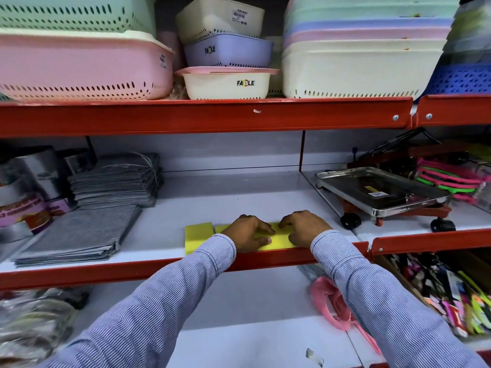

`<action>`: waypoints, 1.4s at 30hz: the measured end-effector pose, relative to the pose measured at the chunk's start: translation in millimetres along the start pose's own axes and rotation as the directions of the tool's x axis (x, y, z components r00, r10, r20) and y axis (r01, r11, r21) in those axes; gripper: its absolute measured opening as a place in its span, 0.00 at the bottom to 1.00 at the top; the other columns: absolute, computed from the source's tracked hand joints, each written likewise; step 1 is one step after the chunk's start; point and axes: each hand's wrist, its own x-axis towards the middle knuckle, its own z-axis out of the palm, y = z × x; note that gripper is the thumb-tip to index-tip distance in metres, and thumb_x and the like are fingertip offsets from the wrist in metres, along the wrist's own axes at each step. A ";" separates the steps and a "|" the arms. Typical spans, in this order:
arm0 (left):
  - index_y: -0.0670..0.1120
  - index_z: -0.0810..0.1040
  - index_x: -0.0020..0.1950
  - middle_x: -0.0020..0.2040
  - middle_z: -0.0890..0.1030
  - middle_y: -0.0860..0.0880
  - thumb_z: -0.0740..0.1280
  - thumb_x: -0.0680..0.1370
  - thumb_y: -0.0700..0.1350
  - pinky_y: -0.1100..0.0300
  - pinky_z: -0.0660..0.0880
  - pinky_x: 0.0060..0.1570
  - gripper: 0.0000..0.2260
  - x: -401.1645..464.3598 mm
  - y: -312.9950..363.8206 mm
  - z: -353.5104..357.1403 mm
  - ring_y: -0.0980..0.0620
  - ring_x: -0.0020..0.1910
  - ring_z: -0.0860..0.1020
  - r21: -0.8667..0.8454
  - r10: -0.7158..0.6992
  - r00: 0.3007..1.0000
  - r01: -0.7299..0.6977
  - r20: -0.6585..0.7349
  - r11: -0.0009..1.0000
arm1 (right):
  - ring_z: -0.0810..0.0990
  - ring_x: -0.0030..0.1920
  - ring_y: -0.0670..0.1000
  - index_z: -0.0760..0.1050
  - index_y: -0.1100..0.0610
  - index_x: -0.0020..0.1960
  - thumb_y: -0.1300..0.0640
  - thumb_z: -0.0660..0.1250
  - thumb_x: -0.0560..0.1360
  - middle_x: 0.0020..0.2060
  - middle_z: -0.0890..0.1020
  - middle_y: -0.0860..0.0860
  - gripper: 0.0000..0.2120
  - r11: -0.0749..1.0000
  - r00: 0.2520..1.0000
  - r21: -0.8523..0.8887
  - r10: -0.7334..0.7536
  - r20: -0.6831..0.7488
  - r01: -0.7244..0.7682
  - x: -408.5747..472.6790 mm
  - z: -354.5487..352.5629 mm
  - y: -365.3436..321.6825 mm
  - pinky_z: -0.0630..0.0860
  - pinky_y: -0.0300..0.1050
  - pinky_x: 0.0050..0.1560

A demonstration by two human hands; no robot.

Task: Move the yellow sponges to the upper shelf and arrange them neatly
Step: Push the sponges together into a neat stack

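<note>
White shelf [239,197] holds yellow sponges [198,233] under both hands [248,233].

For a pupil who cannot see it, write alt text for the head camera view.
Both hands, left hand and right hand, press flat on a row of yellow sponges at the front edge of a white middle shelf. Grey folded cloths lie to the left, a steel tray to the right, and pastel plastic baskets fill the shelf above.
</note>
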 end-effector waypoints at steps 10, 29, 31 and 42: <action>0.49 0.78 0.71 0.73 0.78 0.49 0.64 0.82 0.48 0.56 0.67 0.76 0.17 -4.1 1.5 -6.1 0.45 0.73 0.74 -0.009 0.001 1.000 -0.001 -0.029 1.000 | 0.77 0.63 0.59 0.70 0.41 0.70 0.63 0.64 0.71 0.62 0.79 0.56 0.30 0.997 0.999 -0.055 -0.049 0.021 0.050 -3.7 0.0 -4.5 0.75 0.49 0.62; 0.54 0.71 0.76 0.78 0.70 0.48 0.67 0.80 0.55 0.54 0.62 0.78 0.24 -26.3 -47.0 -29.7 0.44 0.77 0.66 0.103 -0.156 0.983 0.146 0.093 0.984 | 0.77 0.62 0.61 0.69 0.43 0.71 0.64 0.63 0.75 0.61 0.76 0.59 0.28 0.984 0.997 -0.163 -0.074 0.011 0.075 -1.9 8.7 -19.9 0.75 0.51 0.61; 0.54 0.71 0.76 0.78 0.69 0.48 0.66 0.81 0.54 0.56 0.61 0.78 0.23 -30.3 -54.7 -36.0 0.45 0.78 0.67 0.113 -0.146 0.988 0.139 0.054 0.984 | 0.77 0.62 0.61 0.69 0.43 0.71 0.64 0.63 0.76 0.61 0.76 0.59 0.28 0.983 0.997 -0.167 -0.072 0.012 0.073 -1.6 8.8 -20.2 0.75 0.51 0.61; 0.53 0.66 0.78 0.80 0.66 0.49 0.67 0.80 0.52 0.56 0.61 0.78 0.27 -61.3 -103.6 -63.8 0.47 0.78 0.66 0.271 -0.355 0.922 0.306 0.156 0.913 | 0.77 0.62 0.61 0.67 0.47 0.72 0.65 0.61 0.77 0.62 0.76 0.59 0.26 0.973 0.998 -0.224 -0.053 0.022 0.057 0.9 9.8 -26.6 0.74 0.50 0.60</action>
